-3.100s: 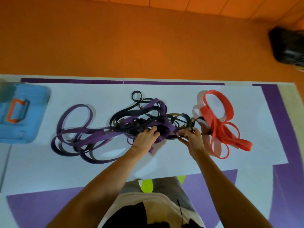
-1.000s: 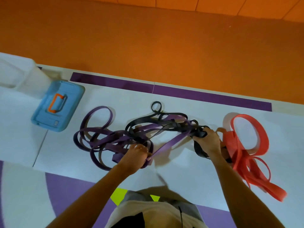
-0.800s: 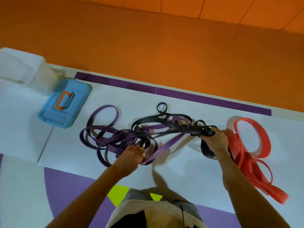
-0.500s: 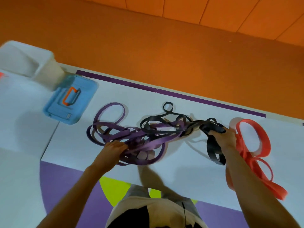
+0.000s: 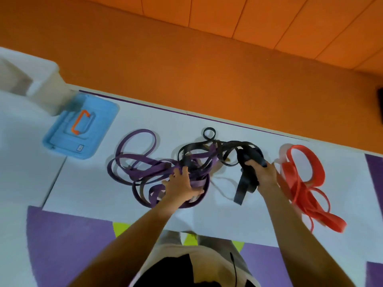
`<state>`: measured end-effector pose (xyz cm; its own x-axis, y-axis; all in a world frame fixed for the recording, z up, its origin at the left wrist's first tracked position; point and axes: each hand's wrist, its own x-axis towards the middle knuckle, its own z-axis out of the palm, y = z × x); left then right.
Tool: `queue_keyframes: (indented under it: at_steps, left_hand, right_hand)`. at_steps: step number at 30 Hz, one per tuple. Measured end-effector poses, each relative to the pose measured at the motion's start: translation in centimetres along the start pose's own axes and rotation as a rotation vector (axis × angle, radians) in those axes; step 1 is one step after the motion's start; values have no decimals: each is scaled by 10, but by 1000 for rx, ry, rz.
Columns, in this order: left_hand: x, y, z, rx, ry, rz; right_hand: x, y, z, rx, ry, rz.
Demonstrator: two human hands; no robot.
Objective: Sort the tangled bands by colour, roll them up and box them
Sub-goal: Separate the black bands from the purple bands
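R hand pulled black bands right; purple bands bunched left.

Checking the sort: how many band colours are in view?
3: purple bands under left hand, black bands in right hand, red bands far right. More may be hidden.

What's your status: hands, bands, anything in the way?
Left hand presses purple bands. Right hand grips black band. Black and purple tangled between the hands; red bands lie apart, right side.
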<state>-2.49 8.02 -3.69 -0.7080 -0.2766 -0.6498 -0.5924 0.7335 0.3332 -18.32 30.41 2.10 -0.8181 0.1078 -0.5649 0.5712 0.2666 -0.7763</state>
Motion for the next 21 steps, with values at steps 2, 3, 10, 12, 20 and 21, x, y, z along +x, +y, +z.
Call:
queue_keyframes:
  at_steps: [2, 3, 10, 12, 20, 21]
  left_hand:
    - [-1, 14, 19, 102, 64, -42]
    - [-3, 13, 29, 148, 105, -34]
    - [-11, -28, 48, 241, 324, 131]
    - [-9, -43, 39, 233, 258, 189]
    - [-13, -88, 3, 236, 324, 380]
    - [-16, -94, 1, 194, 363, 389]
  right_hand:
    - [-9, -6, 1, 124, -17, 10]
    - [-10, -8, 1, 170, -14, 16]
    - [-22, -34, 1, 357, 12, 43]
    - [-30, -41, 2, 351, -21, 12]
    - [-42, -61, 10, 505, 78, 10]
    - [-45, -62, 12, 530, 99, 15]
